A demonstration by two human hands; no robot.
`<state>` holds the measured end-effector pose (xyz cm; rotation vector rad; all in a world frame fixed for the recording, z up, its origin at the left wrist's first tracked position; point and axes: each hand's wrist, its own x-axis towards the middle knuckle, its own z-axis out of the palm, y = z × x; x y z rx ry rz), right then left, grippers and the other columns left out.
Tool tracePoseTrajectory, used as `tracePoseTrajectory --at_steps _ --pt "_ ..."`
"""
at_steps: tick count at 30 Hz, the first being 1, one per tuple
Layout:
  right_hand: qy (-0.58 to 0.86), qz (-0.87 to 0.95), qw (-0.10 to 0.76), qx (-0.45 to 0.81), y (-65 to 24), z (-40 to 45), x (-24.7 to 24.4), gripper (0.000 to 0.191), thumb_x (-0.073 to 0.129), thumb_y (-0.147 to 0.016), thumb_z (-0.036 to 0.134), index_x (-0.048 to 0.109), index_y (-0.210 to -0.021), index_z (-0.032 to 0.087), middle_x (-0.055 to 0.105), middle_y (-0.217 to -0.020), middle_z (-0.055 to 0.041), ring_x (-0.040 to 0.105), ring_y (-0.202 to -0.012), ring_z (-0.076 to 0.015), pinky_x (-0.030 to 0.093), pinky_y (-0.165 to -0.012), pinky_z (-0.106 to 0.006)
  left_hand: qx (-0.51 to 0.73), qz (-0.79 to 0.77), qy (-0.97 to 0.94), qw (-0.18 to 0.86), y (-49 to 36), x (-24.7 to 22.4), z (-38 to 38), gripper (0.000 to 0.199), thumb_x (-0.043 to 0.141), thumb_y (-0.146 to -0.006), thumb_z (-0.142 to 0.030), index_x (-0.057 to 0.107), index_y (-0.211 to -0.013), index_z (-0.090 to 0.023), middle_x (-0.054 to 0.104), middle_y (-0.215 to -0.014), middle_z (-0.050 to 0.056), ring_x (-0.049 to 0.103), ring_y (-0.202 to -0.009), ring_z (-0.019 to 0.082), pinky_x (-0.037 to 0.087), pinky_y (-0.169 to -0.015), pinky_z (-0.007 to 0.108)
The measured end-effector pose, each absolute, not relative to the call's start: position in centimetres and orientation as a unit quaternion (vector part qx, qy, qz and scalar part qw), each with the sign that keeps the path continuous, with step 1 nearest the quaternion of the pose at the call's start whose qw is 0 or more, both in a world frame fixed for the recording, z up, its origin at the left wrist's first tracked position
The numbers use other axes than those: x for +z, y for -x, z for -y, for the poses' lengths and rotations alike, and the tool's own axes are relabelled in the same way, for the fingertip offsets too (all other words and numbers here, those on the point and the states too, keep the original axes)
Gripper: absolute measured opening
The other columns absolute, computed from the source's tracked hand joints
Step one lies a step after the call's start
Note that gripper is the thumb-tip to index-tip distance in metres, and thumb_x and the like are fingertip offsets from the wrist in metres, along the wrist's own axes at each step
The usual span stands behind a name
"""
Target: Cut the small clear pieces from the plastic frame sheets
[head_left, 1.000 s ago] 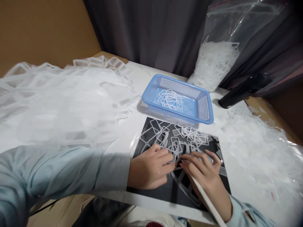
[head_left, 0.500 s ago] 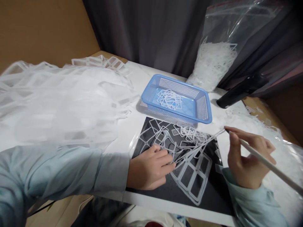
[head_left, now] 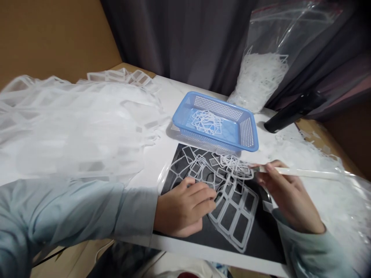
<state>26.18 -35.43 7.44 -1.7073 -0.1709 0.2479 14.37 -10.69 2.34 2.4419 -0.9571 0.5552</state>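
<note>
My left hand (head_left: 185, 206) rests on the black mat (head_left: 265, 239), its fingers curled against the white plastic frames; whether it pinches one is hidden. A grid-shaped frame sheet (head_left: 242, 222) lies flat to the right of its fingers. In my right hand (head_left: 285, 189) is a pale pen-like tool (head_left: 307, 172), gripped near its tip and pointing left. The tip is at the right edge of a heap of small white frames (head_left: 234, 164). More thin frames (head_left: 199, 166) lie tangled behind my left hand.
Behind the mat stands a blue basket (head_left: 249, 144) holding small frames. A large translucent pile (head_left: 87, 123) covers the left. Behind stand a clear bag (head_left: 261, 77) of frames and a black cylinder (head_left: 286, 116). Plastic scraps (head_left: 327, 200) lie at the right.
My right hand has moved left toward the heap, and the tool has swung nearly level. The strands stretched between the hands have dropped back onto the mat. My left hand has barely moved.
</note>
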Motion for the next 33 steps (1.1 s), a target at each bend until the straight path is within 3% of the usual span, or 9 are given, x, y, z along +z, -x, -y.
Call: tracePoseTrajectory --at_steps 3,7,11,15,19,22,24,28,33 --pt "0.606 -0.037 0.736 0.299 -25.9 35.0 6.6 0.028 0.080 -0.078 0.040 0.061 -0.084 0.020 0.066 -0.089 -0.0038 0.051 -0.066 -0.0108 0.047 -0.060 -0.019 0.197 0.388 -0.872 0.224 -14.4 2.5 10.5 0.029 0.047 -0.086 -0.013 0.061 -0.111 -0.016 0.059 -0.133 0.005 0.049 -0.120 0.020 0.033 -0.093 0.038" --pt "0.554 -0.072 0.753 0.347 -25.4 34.6 5.9 0.029 0.084 -0.075 0.037 0.061 -0.083 0.020 0.067 -0.091 -0.0036 0.051 -0.065 -0.0089 0.048 -0.059 -0.016 0.195 0.428 -0.864 0.178 -14.6 2.7 10.3 0.042 0.045 -0.089 -0.018 0.057 -0.129 -0.018 0.043 -0.149 -0.001 0.041 -0.131 0.017 0.036 -0.094 0.036" --pt "0.570 -0.033 0.734 0.366 -24.6 34.0 5.5 0.027 0.079 -0.081 0.040 0.060 -0.085 0.021 0.065 -0.089 -0.0017 0.050 -0.065 -0.0085 0.047 -0.062 -0.016 0.221 0.416 -0.866 0.166 -14.7 2.7 10.4 0.045 0.045 -0.091 -0.022 0.054 -0.135 -0.020 0.033 -0.154 -0.002 0.035 -0.137 0.018 0.036 -0.101 0.038" --pt "0.652 0.060 0.683 0.323 -24.1 33.6 5.1 0.028 0.066 -0.091 0.047 0.061 -0.084 0.020 0.061 -0.085 -0.0014 0.047 -0.066 -0.0097 0.042 -0.062 -0.018 0.222 0.422 -0.865 0.153 -14.7 2.7 10.3 0.045 0.047 -0.091 -0.025 0.055 -0.135 -0.022 0.032 -0.155 -0.004 0.033 -0.139 0.020 0.036 -0.104 0.038" --pt "0.783 0.181 0.559 0.205 -23.3 33.5 4.8 0.024 0.057 -0.098 0.043 0.068 -0.099 0.022 0.055 -0.076 -0.0009 0.050 -0.068 -0.0125 0.041 -0.062 -0.022 0.232 0.429 -0.862 0.139 -14.8 2.5 10.1 0.049 0.047 -0.089 -0.025 0.053 -0.137 -0.024 0.030 -0.155 -0.008 0.030 -0.141 0.022 0.035 -0.104 0.040" --pt "0.817 0.245 0.500 0.147 -22.6 33.4 4.7 0.022 0.054 -0.100 0.038 0.069 -0.102 0.022 0.061 -0.090 -0.0040 0.056 -0.080 -0.0152 0.043 -0.073 -0.025 0.237 0.431 -0.860 0.136 -14.7 2.5 10.1 0.050 0.047 -0.089 -0.027 0.051 -0.139 -0.024 0.031 -0.155 -0.007 0.028 -0.142 0.023 0.033 -0.106 0.042" --pt "0.803 0.242 0.518 0.170 -22.4 33.4 4.8 0.023 0.054 -0.100 0.038 0.068 -0.098 0.020 0.061 -0.088 -0.0040 0.056 -0.077 -0.0148 0.043 -0.071 -0.025 0.234 0.425 -0.863 0.142 -14.6 2.6 10.3 0.047 0.048 -0.090 -0.026 0.053 -0.137 -0.023 0.036 -0.153 -0.004 0.031 -0.140 0.022 0.033 -0.105 0.041" --pt "0.702 0.151 0.615 0.326 -22.7 33.3 5.6 0.028 0.055 -0.098 0.043 0.059 -0.087 0.018 0.049 -0.063 0.0017 0.044 -0.055 -0.0105 0.033 -0.052 -0.023 0.206 0.395 -0.875 0.190 -14.4 2.6 10.6 0.040 0.048 -0.093 -0.023 0.056 -0.131 -0.018 0.054 -0.140 0.001 0.041 -0.133 0.018 0.032 -0.103 0.040" --pt "0.587 0.076 0.681 0.430 -23.2 33.3 6.4 0.034 0.061 -0.094 0.046 0.047 -0.081 0.018 0.061 -0.081 -0.0019 0.034 -0.046 -0.0047 0.024 -0.047 -0.021 0.192 0.365 -0.879 0.240 -14.3 2.6 10.8 0.039 0.046 -0.092 -0.022 0.055 -0.129 -0.012 0.057 -0.136 0.009 0.042 -0.133 0.024 0.028 -0.104 0.044"
